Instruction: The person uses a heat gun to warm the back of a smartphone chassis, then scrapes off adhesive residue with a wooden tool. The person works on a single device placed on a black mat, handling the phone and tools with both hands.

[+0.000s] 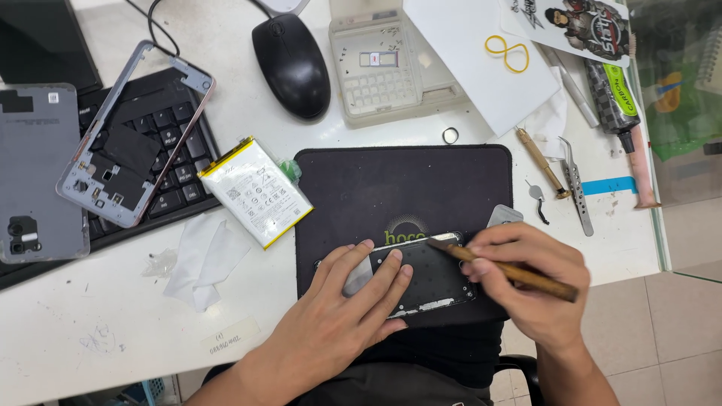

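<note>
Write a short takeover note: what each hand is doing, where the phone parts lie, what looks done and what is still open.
Left hand presses the opened phone flat on the black mat.
Right hand grips a wooden-handled tool, tip at the phone's top edge.
Already out: battery left of the mat; frame on the keyboard; back cover far left.
Tweezers lie to the right.
Still open: phone unassembled.
</note>
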